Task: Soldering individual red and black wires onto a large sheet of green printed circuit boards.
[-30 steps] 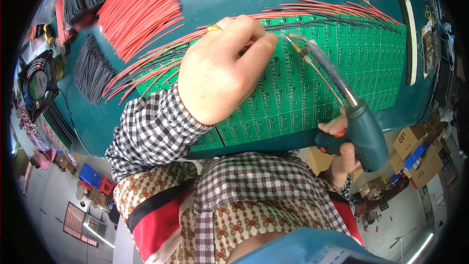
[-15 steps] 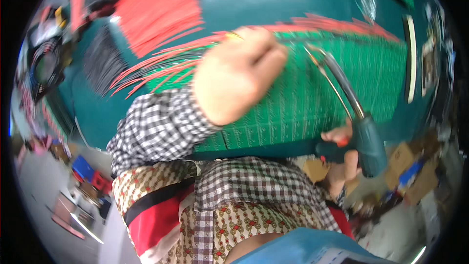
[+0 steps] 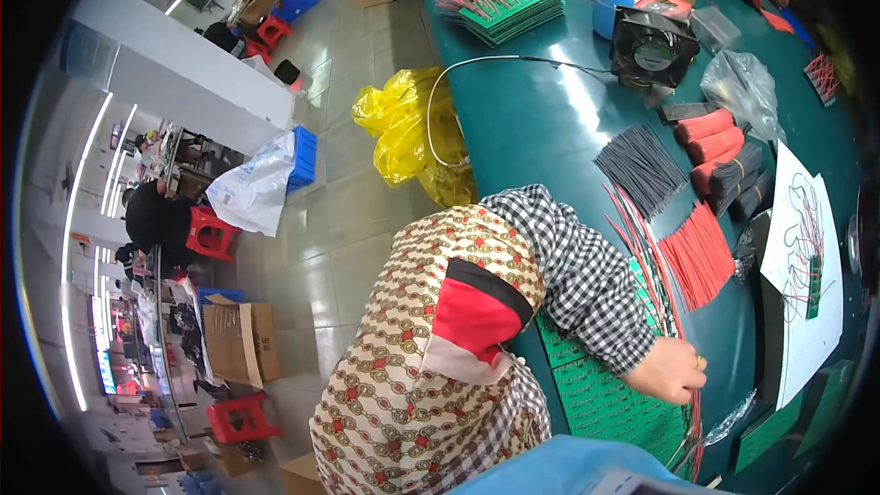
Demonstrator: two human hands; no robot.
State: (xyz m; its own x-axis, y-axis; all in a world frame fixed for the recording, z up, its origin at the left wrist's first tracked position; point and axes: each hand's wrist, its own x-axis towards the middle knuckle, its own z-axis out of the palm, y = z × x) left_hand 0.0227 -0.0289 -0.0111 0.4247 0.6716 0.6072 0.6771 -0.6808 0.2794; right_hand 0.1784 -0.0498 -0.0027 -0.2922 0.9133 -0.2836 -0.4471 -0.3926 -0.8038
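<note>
My left hand [image 3: 667,371], with a ring on one finger, lies over the outer edge of the green circuit boards [image 3: 596,403]. Its fingers are curled together; whatever they pinch is hidden beneath them. Red wires [image 3: 694,417] run along that edge of the boards, right beside the fingertips. More loose red and black wires [image 3: 642,243] lie across the boards beyond my checked sleeve [image 3: 587,284]. My right hand is out of view.
Bundles of black wires [image 3: 642,170] and red wires [image 3: 698,257] lie on the green table. Farther off are a small black fan [image 3: 653,50], a blue bottle [image 3: 612,5] and stacked wired boards [image 3: 513,9]. A white sheet [image 3: 802,266] stands right. Yellow bags [image 3: 412,128] hang beside the table.
The view has swung left, bringing in the room and the table's far end. My right hand and the soldering gun it held have left the picture. My left hand remains by the red wires.
</note>
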